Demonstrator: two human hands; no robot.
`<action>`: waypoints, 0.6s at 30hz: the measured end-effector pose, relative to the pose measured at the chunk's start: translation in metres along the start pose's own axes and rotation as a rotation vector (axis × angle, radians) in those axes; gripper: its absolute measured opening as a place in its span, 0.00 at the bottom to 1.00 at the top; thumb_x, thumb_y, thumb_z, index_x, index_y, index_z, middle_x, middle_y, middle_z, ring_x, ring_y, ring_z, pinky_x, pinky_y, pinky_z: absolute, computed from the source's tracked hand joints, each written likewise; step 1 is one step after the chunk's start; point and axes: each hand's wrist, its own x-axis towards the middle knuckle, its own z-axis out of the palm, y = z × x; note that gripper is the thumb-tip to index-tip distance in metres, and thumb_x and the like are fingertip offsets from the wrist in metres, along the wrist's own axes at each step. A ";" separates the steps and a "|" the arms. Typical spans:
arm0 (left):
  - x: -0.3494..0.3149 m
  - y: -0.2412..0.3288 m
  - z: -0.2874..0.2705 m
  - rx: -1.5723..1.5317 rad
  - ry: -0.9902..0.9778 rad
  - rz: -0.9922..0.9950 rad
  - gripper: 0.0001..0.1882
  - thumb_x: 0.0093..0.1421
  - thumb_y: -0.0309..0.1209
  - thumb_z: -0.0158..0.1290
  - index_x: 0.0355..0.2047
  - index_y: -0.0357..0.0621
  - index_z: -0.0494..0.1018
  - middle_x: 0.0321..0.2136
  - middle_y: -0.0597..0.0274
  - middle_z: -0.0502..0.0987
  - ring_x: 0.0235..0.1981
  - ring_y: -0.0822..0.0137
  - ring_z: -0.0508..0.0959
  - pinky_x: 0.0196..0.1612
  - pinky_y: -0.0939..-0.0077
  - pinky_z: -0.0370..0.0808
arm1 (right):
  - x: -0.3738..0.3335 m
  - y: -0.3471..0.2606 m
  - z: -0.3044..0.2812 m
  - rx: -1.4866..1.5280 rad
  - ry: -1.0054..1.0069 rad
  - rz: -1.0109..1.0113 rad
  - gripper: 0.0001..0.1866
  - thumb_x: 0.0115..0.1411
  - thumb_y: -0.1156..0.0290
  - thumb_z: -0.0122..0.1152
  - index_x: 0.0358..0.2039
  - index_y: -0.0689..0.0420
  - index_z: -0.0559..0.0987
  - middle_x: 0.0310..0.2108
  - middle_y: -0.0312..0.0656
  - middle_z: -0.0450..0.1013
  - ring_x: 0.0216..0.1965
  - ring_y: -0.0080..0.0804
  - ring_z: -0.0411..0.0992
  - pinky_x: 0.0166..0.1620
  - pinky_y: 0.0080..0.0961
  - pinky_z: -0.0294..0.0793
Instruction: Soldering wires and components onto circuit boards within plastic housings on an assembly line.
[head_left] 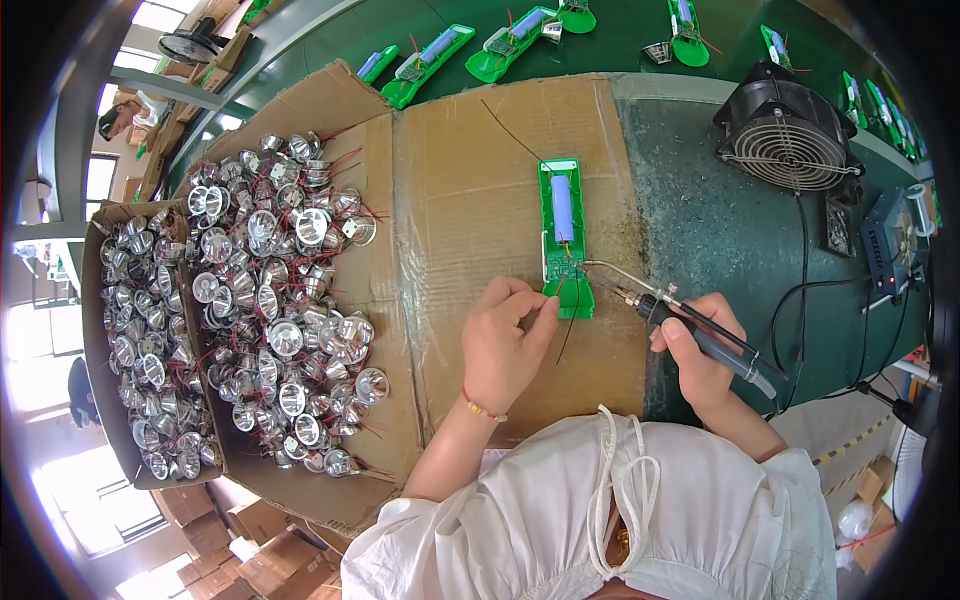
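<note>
In front of me a green plastic housing (575, 303) lies on a sheet of cardboard. It holds a purple cylindrical battery (562, 208) and, below that, a small circuit board (558, 268) with thin wires. My left hand (508, 335) is closed at the housing's lower left edge, thumb and finger pinching a thin red wire near the board. My right hand (702, 350) grips a soldering iron (690, 335) with a thin curved feed tube along it. The iron's tip meets the board's right side; exact contact is too small to tell.
Cardboard boxes (385, 300) at left hold many silver reflector cups (285, 338) with red wires. A black fan (790, 140) stands at back right, a soldering station (890, 245) beyond it with cables across the bench. More green housings (428, 65) lie along the back. A person (125, 118) is far left.
</note>
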 end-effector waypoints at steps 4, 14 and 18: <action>0.001 0.001 -0.001 0.006 -0.024 -0.014 0.05 0.50 0.28 0.55 0.23 0.39 0.75 0.24 0.59 0.71 0.19 0.65 0.70 0.22 0.75 0.66 | -0.001 0.001 0.000 -0.026 -0.017 0.027 0.08 0.54 0.75 0.56 0.28 0.63 0.67 0.20 0.44 0.71 0.20 0.24 0.70 0.26 0.20 0.71; 0.010 0.000 0.002 -0.027 -0.010 -0.104 0.09 0.53 0.31 0.54 0.21 0.37 0.73 0.23 0.57 0.72 0.19 0.65 0.72 0.23 0.75 0.67 | 0.004 0.008 0.005 0.026 -0.024 0.027 0.07 0.53 0.76 0.58 0.27 0.63 0.69 0.20 0.40 0.72 0.21 0.19 0.70 0.24 0.15 0.69; 0.014 0.000 0.001 -0.046 -0.041 -0.144 0.10 0.53 0.32 0.55 0.21 0.37 0.73 0.21 0.57 0.72 0.18 0.65 0.73 0.23 0.75 0.67 | 0.006 0.010 0.006 0.028 -0.021 0.040 0.07 0.53 0.76 0.58 0.27 0.63 0.69 0.19 0.39 0.72 0.21 0.18 0.70 0.23 0.15 0.68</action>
